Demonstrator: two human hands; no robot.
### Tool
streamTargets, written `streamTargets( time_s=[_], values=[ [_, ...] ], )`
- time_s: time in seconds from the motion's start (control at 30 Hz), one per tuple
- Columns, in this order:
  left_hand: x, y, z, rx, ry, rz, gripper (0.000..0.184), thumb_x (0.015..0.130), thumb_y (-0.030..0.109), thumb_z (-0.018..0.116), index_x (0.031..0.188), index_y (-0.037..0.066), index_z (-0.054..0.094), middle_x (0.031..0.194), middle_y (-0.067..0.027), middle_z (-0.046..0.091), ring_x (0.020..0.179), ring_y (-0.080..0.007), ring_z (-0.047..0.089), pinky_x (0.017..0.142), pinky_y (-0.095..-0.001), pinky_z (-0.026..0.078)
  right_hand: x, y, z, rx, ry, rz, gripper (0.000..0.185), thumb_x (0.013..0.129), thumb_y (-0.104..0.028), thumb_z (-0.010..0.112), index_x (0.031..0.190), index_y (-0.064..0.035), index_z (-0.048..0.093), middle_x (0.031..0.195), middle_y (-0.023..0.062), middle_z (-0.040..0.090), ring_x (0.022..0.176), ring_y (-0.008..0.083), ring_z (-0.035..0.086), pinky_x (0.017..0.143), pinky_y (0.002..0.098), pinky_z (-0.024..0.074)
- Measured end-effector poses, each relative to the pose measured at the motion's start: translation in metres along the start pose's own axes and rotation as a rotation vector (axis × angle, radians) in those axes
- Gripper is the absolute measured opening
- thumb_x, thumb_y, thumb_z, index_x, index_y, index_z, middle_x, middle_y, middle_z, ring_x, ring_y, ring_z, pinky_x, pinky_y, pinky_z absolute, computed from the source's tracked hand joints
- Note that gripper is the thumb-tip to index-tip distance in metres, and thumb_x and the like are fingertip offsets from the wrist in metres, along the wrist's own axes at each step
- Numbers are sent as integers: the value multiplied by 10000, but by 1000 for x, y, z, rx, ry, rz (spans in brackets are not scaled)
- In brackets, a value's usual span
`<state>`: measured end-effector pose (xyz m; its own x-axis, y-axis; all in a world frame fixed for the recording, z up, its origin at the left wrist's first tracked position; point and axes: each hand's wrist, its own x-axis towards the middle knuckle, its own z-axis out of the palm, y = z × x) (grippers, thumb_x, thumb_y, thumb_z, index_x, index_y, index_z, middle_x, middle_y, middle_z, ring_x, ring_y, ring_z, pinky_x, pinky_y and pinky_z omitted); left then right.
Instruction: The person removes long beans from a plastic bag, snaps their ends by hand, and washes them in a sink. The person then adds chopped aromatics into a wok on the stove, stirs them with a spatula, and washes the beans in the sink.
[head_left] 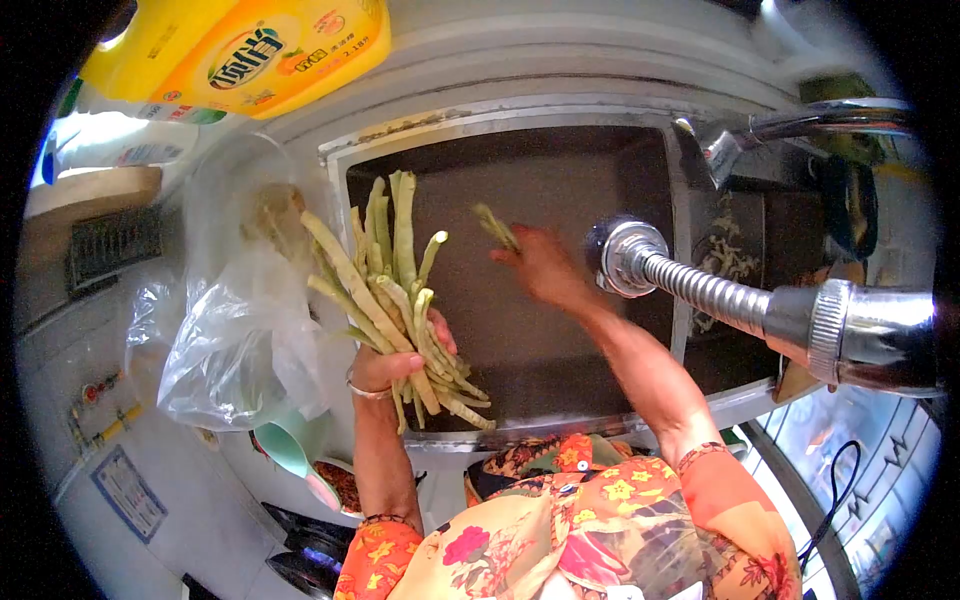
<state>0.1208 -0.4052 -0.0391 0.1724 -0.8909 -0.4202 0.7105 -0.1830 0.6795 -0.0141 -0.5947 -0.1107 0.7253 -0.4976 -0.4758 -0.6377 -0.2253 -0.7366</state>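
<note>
My left hand (385,368) is wrapped around a bunch of long pale green beans (395,270) at the left side of the sink (520,410). Their upper ends fan out over the left rim, while the lower ends stick out below my thumb. Over the middle of the basin, my right hand (548,268) pinches a short piece of bean (494,228), slightly blurred. Left of the bunch lies a clear plastic bag (240,340), with something brownish showing near its opening.
A metal faucet with a flexible neck (710,290) reaches over the sink from the right. In the smaller right basin lie pale scraps (725,255). A yellow detergent bottle (250,50) stands at the back left. A light green cup (292,440) is below the bag.
</note>
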Motion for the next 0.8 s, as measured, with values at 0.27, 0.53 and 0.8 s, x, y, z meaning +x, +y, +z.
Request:
streamTargets(
  time_s=[0.27, 0.53, 0.8],
  values=[
    [-9, -3, 0, 50, -8, 11, 606, 602, 179, 696, 1120, 5, 433, 895, -142, 543, 813, -257, 581, 692, -368, 504, 28, -26, 127, -206, -150, -54, 220, 781, -164, 510, 873, 8, 611, 833, 221, 617, 780, 370, 604, 672, 452, 465],
    [-15, -2, 6, 46, 94, 32, 665, 591, 218, 695, 1158, 32, 401, 830, -139, 522, 770, -281, 570, 663, -390, 503, 25, -16, 136, 378, -284, 43, 287, 788, -253, 578, 962, -25, 595, 898, 154, 619, 774, 274, 601, 711, 407, 457],
    [9, 0, 17, 180, 309, 26, 504, 648, 69, 681, 1104, 9, 475, 904, -109, 590, 758, -197, 606, 670, -319, 522, -9, 22, 34, 895, -391, 246, 239, 841, -227, 532, 975, -31, 561, 836, 36, 571, 709, 110, 536, 584, 249, 434]
  ],
)
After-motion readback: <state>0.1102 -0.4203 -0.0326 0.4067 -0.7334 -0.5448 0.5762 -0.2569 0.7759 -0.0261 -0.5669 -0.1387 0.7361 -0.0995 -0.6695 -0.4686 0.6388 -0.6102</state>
